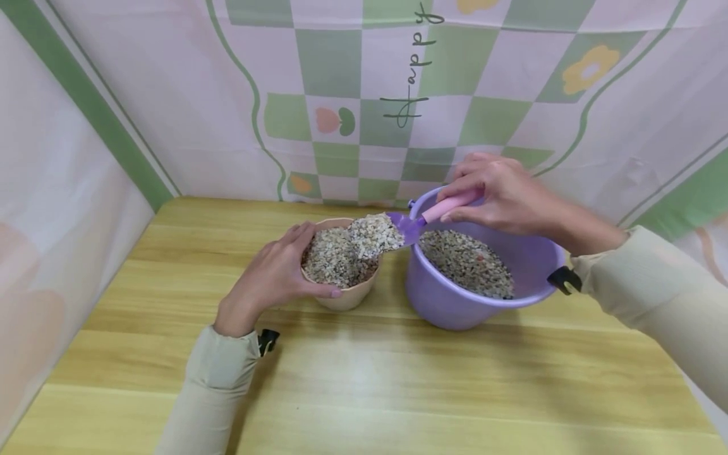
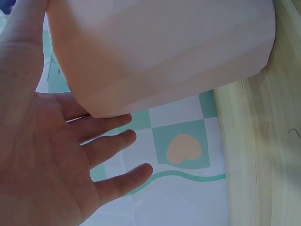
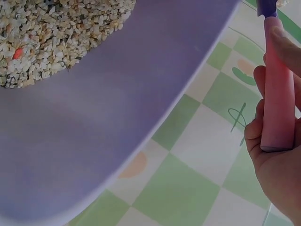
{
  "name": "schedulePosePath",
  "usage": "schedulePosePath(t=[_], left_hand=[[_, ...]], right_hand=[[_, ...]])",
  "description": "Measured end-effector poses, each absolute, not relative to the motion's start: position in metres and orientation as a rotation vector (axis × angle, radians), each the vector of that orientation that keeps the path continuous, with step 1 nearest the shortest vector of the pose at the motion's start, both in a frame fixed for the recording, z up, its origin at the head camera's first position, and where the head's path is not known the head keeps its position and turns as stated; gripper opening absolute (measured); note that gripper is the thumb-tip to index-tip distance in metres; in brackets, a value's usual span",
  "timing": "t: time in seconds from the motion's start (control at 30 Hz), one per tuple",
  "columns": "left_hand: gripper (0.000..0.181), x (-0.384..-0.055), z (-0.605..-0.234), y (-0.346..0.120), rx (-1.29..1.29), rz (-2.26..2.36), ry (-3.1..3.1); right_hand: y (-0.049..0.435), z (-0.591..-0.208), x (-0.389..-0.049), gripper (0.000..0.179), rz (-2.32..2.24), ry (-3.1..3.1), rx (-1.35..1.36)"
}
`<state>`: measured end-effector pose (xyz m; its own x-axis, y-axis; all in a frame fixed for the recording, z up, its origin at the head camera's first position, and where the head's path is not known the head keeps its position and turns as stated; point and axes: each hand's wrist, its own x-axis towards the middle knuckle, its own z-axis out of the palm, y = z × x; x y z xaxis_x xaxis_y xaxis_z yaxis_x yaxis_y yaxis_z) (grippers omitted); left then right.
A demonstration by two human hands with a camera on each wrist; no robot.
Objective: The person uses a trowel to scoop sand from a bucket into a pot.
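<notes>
My left hand (image 1: 277,268) holds a beige pot (image 1: 348,298) by its side, thumb on the near wall and fingers on the far one. Coarse, pale gravel fills the pot nearly to the rim. In the left wrist view, the lower fingers (image 2: 124,181) spread away from the faceted wall. A small toy shovel with a purple blade and pink handle (image 1: 452,205) is gripped by my right hand (image 1: 500,193). Its blade, heaped with gravel (image 1: 375,235), overlaps the pot's right rim. The right wrist view shows fingers wrapped around the handle (image 3: 278,89).
A purple bucket (image 1: 449,306) with more gravel (image 1: 469,265) in it stands right of the pot, under my right forearm. Both containers rest on a wooden table (image 1: 364,392). Behind it hangs a green-and-white checkered cloth (image 1: 330,63). Black clips (image 1: 268,341) show at both wrists.
</notes>
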<state>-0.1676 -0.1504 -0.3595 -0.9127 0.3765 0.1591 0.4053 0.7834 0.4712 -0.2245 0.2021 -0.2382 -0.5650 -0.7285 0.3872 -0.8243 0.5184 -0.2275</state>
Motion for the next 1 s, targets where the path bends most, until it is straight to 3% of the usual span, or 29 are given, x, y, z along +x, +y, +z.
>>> schedulePosePath(t=[1.0], left_hand=[[0.119,-0.170,-0.360,-0.150,-0.667,-0.810,-2.877]], right_hand=[[0.186,-0.239,-0.231,0.023,0.496,-2.623,1.213]])
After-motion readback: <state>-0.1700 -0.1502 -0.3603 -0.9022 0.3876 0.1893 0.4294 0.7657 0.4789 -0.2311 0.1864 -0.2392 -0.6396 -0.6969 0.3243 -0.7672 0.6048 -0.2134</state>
